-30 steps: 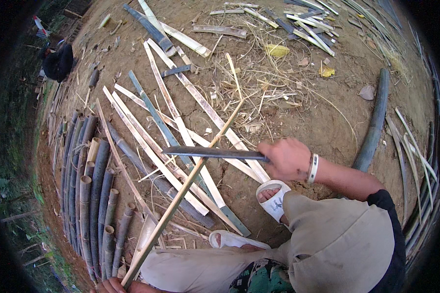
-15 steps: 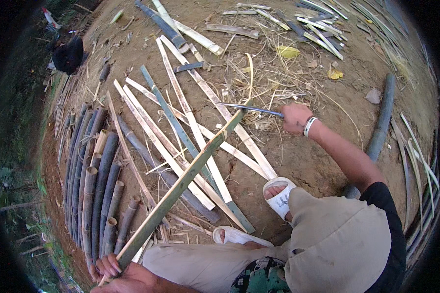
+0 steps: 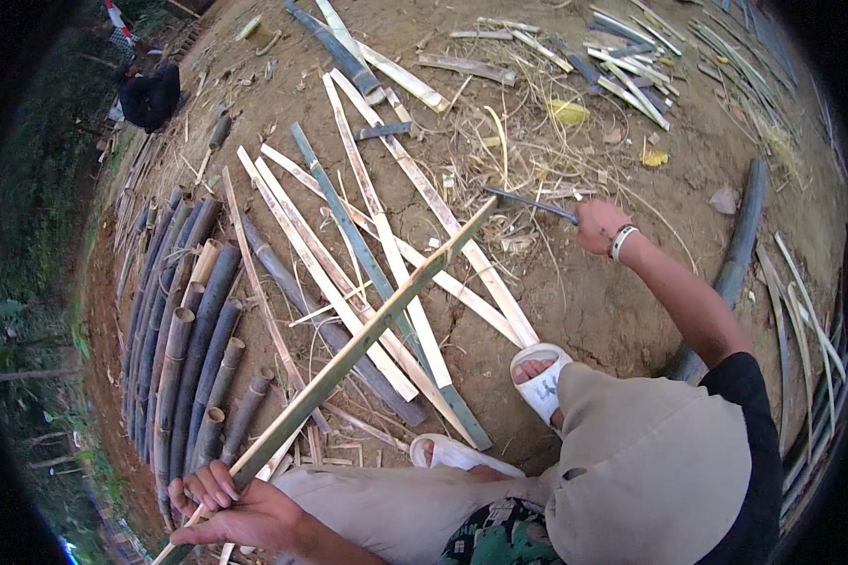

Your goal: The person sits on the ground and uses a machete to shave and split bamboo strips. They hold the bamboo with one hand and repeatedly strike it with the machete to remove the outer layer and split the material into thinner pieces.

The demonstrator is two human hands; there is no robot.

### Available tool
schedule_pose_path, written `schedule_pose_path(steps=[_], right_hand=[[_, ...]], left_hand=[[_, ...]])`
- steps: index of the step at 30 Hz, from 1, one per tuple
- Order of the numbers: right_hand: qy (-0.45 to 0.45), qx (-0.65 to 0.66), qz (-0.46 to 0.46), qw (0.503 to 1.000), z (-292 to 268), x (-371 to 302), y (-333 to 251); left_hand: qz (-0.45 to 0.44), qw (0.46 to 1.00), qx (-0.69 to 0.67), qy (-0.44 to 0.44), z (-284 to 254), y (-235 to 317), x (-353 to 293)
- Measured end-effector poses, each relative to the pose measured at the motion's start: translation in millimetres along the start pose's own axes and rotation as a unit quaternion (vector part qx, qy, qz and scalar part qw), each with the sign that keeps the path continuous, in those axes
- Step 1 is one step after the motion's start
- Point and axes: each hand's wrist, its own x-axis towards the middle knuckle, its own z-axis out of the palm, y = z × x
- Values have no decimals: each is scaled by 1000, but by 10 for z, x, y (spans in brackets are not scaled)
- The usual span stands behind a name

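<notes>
My left hand [image 3: 226, 508] at the lower left is closed round the near end of a long split bamboo strip [image 3: 349, 353]. The strip slants up and to the right, with green skin on one side and a pale cut edge. Its far end is in the air above the ground. In my right hand [image 3: 601, 226] is a knife [image 3: 537, 205], its handle hidden by the fingers. The dark blade reaches left to the strip's far tip; whether it touches, I cannot tell. A thin pale shaving [image 3: 500, 141] curls up just beyond the tip.
Split bamboo pieces [image 3: 386, 254] lie crossed under the strip. Several dark bamboo poles [image 3: 198, 348] lie at left, one pole [image 3: 740, 245] at right. Shavings [image 3: 537, 169] litter the ground ahead. My sandalled foot [image 3: 537, 377] is close by. Another person [image 3: 151, 94] is at far left.
The knife blade has slid outward along the strip to its far tip. My right hand has moved slightly right. The strip's far end sits higher and further right; the view has shifted a little.
</notes>
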Motion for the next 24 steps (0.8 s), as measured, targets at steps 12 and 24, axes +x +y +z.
schedule_pose_path(steps=[12,24], right_hand=[[46,173,-37,983,524,-173,-276],[41,318,-433,843,-263,-1397,-1478]], left_hand=[[-44,999,11,-3,-241,-4,6],[82,995,-12,-50,477,88,-448]])
